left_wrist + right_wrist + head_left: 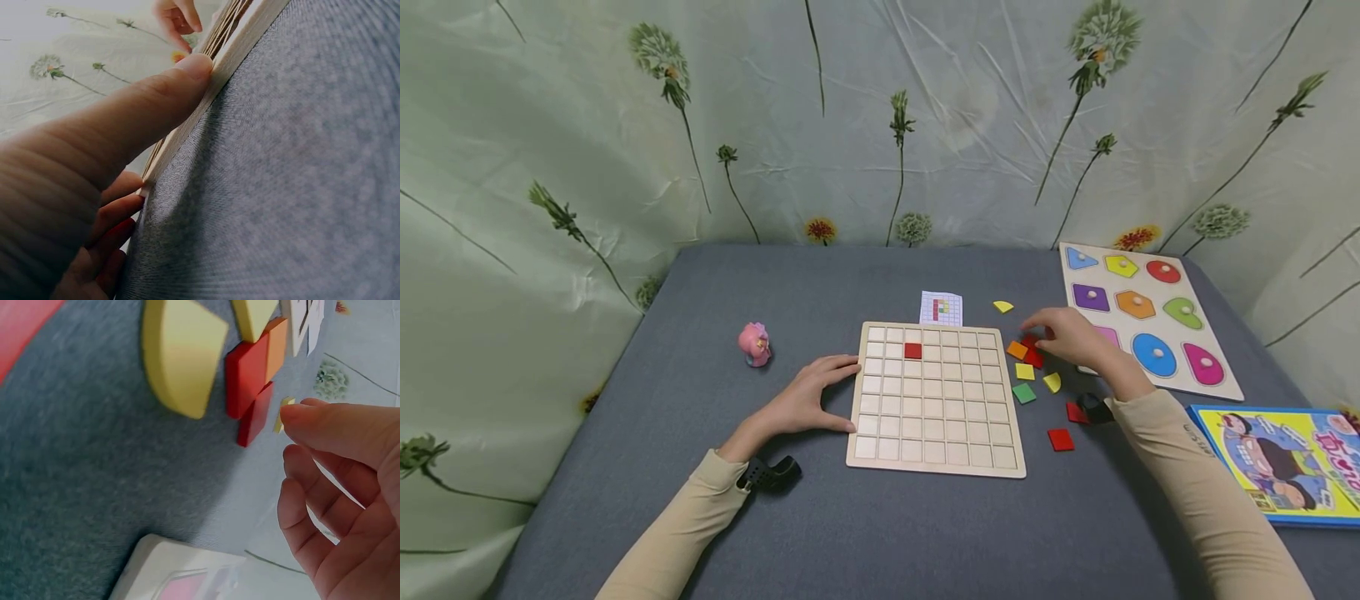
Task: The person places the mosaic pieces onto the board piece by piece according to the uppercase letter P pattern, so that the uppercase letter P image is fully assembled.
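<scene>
fingers (325,487) curled loosely above red tiles (250,387)

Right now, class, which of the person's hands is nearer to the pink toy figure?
The left hand. It rests against the left edge of the grid board, beside the pink toy figure. The right hand is beyond the board, over the coloured tiles.

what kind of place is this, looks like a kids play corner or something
Probably a home play or learning corner: a wooden grid puzzle board and a knobbed shape-sorting puzzle board lie on a grey cloth-covered table, with a floral green fabric backdrop behind.
</scene>
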`<state>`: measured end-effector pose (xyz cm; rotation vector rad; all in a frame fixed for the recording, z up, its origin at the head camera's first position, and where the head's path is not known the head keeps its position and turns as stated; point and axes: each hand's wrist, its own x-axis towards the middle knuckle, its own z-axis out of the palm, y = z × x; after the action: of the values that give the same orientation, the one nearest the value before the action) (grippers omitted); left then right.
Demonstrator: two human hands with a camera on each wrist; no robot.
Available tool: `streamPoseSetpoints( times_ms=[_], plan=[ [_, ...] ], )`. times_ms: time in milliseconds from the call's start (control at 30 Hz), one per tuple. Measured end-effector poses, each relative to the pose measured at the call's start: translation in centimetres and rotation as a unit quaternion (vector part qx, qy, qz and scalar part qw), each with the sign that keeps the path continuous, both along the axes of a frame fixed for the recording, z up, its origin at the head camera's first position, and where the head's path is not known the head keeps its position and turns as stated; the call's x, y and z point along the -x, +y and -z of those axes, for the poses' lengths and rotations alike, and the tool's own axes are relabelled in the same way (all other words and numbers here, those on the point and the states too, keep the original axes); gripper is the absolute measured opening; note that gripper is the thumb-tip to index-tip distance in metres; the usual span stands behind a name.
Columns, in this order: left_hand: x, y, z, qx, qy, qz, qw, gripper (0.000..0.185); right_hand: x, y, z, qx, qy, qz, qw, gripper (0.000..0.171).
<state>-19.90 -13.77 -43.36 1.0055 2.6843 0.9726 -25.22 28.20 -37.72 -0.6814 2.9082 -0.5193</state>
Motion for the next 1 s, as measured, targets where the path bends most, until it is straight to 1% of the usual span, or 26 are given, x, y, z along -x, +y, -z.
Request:
streamPoseSetpoints(
  times_ms=[200,400,600,800,1000],
  plan=[
    [-0.01,-0.02,0.07,0.001,-0.001,-0.001,1.0000,0.085,-0.02,0.18,0.16,-0.004,-0.018,0.007,1.000,0.030],
    [-0.04,-0.03,0.07,0.001,-0.003,-0.001,1.0000,0.085,-0.10,0.32,0.52,-0.017,-0.022,0.005,1.000,0.031],
    [-0.07,-0.06,0.06,-0.001,-0.002,-0.001,1.0000,0.085,-0.17,0.37,0.54,-0.021,-0.022,0.004,1.000,0.032],
    [0.02,-0.04,0.15,0.005,0.000,0.000,1.0000,0.085,-0.17,0.51,0.74,-0.018,-0.016,-0.021,0.999,0.033],
    [0.03,-0.03,0.09,0.007,0.001,0.001,1.0000,0.085,-0.22,0.72,0.94,-0.028,0.011,-0.041,0.999,0.031]
  ],
)
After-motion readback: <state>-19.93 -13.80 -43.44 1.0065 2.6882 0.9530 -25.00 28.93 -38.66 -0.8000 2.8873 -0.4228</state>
